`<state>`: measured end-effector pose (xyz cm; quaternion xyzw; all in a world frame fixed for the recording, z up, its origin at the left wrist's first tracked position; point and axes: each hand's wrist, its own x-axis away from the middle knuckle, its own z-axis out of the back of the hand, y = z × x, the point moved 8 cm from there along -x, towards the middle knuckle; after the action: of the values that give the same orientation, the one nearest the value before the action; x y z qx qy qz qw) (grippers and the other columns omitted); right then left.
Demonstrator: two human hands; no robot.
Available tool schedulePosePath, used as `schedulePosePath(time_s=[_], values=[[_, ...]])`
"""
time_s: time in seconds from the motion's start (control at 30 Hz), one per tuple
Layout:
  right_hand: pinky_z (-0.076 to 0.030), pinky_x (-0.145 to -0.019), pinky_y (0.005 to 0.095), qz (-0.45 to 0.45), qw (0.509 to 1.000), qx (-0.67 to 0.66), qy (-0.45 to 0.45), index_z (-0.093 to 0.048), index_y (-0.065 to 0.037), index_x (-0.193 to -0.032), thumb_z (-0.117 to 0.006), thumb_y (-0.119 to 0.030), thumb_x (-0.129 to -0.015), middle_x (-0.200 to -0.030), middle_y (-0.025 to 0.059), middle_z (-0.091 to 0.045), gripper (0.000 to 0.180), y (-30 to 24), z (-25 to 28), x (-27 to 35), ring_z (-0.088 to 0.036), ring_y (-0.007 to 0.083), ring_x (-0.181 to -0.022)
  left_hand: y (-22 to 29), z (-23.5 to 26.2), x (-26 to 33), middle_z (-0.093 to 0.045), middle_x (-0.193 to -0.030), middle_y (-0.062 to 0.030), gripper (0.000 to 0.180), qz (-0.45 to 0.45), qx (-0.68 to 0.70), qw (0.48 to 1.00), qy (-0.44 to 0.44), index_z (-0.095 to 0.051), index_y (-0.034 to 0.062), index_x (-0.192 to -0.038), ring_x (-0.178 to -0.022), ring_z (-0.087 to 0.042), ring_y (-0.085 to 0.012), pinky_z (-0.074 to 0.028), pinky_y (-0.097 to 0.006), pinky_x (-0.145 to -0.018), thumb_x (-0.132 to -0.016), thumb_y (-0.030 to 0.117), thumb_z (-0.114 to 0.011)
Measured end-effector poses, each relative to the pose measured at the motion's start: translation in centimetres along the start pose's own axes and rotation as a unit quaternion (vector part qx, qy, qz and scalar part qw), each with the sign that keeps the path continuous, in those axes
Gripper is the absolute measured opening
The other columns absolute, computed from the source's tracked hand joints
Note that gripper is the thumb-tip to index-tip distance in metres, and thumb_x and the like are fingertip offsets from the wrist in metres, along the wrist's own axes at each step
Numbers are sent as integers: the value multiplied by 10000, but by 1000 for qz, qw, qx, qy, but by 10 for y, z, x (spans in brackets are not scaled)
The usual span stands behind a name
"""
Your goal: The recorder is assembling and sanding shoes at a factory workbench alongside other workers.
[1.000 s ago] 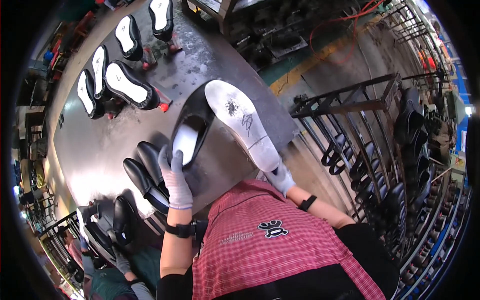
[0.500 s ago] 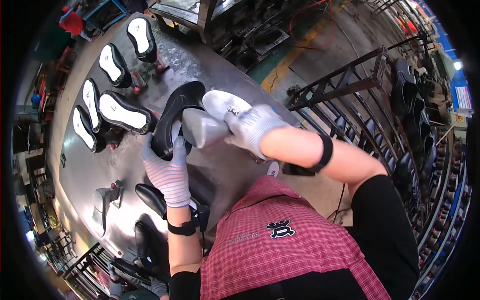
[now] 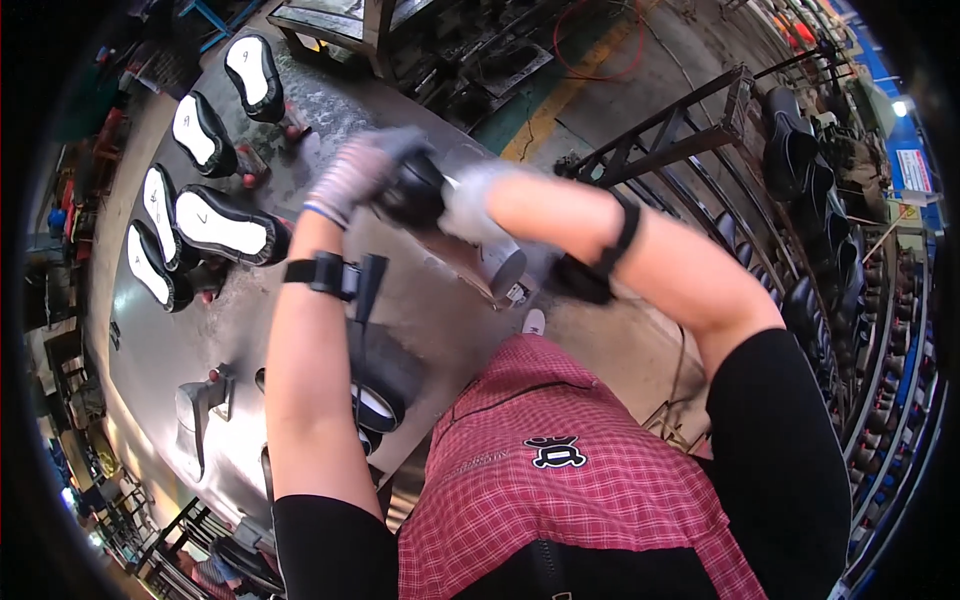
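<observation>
A black shoe upper [image 3: 412, 192] is between my two gloved hands over the metal table. My left hand [image 3: 362, 170], in a striped glove, is closed over the far left side of the upper, its fingers somewhat blurred. Against the upper's right side is my right hand [image 3: 475, 205], smeared by motion with its fingers hidden. A thin pale edge shows between that hand and the upper; what it belongs to cannot be made out. Just below my right hand, a grey shoe form [image 3: 500, 262] shows at the table's edge.
Several black shoes with white soles, such as one white-soled shoe [image 3: 225, 225], stand upturned on the table [image 3: 150, 350] at left. A bare grey form [image 3: 195, 405] sits nearer. A black metal rack [image 3: 690, 140] and shelves of shoes line the right.
My left hand has moved up and away from me, turning the upper with it. The white sole-shaped piece at my right hand is now mostly hidden. The grey form shows lower and further right.
</observation>
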<state>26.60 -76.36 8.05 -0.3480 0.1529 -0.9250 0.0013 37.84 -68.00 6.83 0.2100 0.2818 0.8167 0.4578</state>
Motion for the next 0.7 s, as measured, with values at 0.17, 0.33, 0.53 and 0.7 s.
schedulePosePath(time_s=[0.17, 0.33, 0.53, 0.7], values=[[-562, -812, 498, -32, 967, -148, 203, -421, -2, -1463, -592, -260, -968, -1013, 245, -718, 583, 87, -158, 113, -701, 422, -924, 139, -120, 13, -720, -995, -76, 193, -86, -268, 960, 4, -730, 146, -949, -1105, -660, -284, -367, -560, -1126, -824, 239, -617], [-495, -780, 542, 18, 854, -308, 420, -557, -33, -1305, -613, -173, -933, -993, 246, -661, 402, 122, -253, 78, -640, 461, -893, 174, -167, 23, -692, -1068, -141, 350, 2, -246, 969, 25, -722, 42, -1032, -1173, -582, -308, -228, -555, -1224, -896, 335, -587], [-427, -1045, 440, -59, 602, -725, 330, -494, -78, -1399, -465, -329, -1054, -1305, 148, -585, 427, 149, -290, 18, -565, 329, -1198, 167, -169, 18, -661, -1035, -147, 333, 42, -195, 979, 46, -697, 34, -1062, -1148, -579, -323, -233, -543, -1232, -869, 289, -603], [-347, -1185, 384, 53, 533, -819, 206, -390, -91, -1533, -322, -373, -1120, -1506, 77, -470, 505, 126, -230, 27, -454, 252, -1378, 177, -135, 51, -567, -1365, -208, 626, -56, -42, 978, 195, -549, -15, -1347, -1324, -499, -391, -350, -538, -1176, -815, 283, -688]])
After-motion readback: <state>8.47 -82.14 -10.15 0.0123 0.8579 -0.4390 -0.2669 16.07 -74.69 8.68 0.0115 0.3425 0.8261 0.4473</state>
